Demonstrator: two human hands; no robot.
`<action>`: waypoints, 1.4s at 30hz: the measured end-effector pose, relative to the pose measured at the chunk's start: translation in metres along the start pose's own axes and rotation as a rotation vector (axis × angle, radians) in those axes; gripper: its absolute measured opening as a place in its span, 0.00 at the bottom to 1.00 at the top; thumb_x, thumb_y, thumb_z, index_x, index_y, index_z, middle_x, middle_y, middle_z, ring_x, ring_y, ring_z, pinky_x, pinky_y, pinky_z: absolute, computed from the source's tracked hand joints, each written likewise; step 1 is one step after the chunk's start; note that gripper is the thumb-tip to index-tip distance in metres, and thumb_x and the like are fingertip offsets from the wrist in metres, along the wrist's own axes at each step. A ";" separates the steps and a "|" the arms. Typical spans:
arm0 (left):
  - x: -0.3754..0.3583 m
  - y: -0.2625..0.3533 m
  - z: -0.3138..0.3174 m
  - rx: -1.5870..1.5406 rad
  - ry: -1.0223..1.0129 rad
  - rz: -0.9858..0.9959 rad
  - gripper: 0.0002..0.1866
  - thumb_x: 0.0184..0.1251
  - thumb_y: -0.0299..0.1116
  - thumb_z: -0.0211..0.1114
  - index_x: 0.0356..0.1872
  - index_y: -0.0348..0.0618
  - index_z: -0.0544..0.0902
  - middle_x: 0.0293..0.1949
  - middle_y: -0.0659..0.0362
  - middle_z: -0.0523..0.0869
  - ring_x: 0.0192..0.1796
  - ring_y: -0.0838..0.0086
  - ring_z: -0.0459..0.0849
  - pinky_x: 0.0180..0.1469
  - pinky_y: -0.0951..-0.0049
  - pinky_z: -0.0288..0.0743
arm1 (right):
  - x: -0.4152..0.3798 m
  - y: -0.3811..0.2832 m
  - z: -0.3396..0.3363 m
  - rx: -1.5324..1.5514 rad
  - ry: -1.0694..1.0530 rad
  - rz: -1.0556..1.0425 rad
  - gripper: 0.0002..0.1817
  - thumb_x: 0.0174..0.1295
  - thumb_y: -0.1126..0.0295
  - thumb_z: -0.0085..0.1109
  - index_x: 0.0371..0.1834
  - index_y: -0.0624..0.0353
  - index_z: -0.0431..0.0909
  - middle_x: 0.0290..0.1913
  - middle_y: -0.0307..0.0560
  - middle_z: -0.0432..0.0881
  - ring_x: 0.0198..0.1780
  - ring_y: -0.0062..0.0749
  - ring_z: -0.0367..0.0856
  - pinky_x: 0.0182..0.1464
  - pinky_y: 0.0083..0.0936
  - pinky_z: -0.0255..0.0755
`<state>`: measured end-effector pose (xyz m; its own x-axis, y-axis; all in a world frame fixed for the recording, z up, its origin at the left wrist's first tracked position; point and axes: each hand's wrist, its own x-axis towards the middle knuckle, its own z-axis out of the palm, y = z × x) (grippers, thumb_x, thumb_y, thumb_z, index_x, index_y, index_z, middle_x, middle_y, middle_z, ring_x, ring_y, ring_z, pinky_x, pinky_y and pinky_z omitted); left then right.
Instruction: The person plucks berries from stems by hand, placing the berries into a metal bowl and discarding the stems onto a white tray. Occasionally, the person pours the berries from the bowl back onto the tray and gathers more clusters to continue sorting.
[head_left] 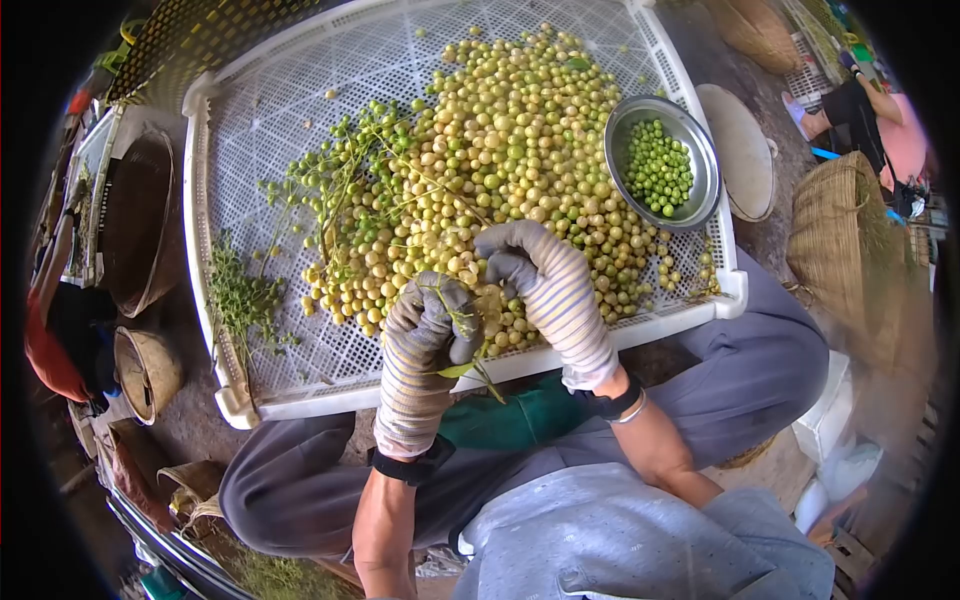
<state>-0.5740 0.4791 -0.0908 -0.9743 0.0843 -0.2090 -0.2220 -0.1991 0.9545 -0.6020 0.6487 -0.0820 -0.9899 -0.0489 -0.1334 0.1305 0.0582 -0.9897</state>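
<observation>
My left hand point(430, 325), in a striped glove with grey palm coating, is closed around a thin green stem point(489, 383) with a leaf hanging below the fist. Close beside it, my right hand point(545, 285), gloved alike, has its fingers bent and thumb drawn in near a pale fruit; whether it grips that fruit is hidden. Both hands are over the near side of a white mesh tray point(245, 150). A heap of round yellow-green fruits point(520, 130) lies in the tray. Green fruits still on branching stems point(345, 175) rest at the heap's left.
A metal bowl point(617, 165) of small green fruits stands on the tray's right side. Stripped stems point(240, 295) lie at its left edge. Woven baskets point(828, 225) stand right, another basket point(148, 375) left. A seated person point(900, 125) is at far right.
</observation>
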 end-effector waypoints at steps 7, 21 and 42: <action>-0.003 0.027 0.000 -0.526 0.020 -0.193 0.12 0.73 0.39 0.68 0.37 0.45 0.75 0.24 0.71 0.70 0.22 0.88 0.63 0.26 0.84 0.56 | 0.009 -0.006 -0.027 0.316 -0.196 0.087 0.14 0.74 0.65 0.62 0.54 0.62 0.82 0.42 0.39 0.86 0.39 0.17 0.81 0.40 0.16 0.75; -0.010 0.002 -0.012 0.001 -0.084 0.081 0.10 0.75 0.25 0.64 0.54 0.41 0.79 0.46 0.64 0.79 0.49 0.80 0.78 0.56 0.78 0.73 | 0.004 0.011 -0.007 0.361 -0.422 0.203 0.17 0.71 0.67 0.65 0.58 0.63 0.79 0.46 0.42 0.86 0.46 0.20 0.83 0.50 0.22 0.79; -0.006 0.016 0.002 -0.416 0.074 -0.016 0.07 0.73 0.31 0.68 0.44 0.44 0.78 0.33 0.66 0.74 0.28 0.85 0.69 0.32 0.85 0.66 | -0.004 -0.005 0.006 0.453 -0.330 0.186 0.22 0.67 0.56 0.70 0.54 0.61 0.80 0.42 0.40 0.85 0.42 0.19 0.83 0.43 0.19 0.79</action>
<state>-0.5721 0.4774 -0.0741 -0.9674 0.0229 -0.2520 -0.2187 -0.5768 0.7871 -0.5983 0.6426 -0.0765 -0.8874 -0.3910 -0.2442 0.3835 -0.3322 -0.8618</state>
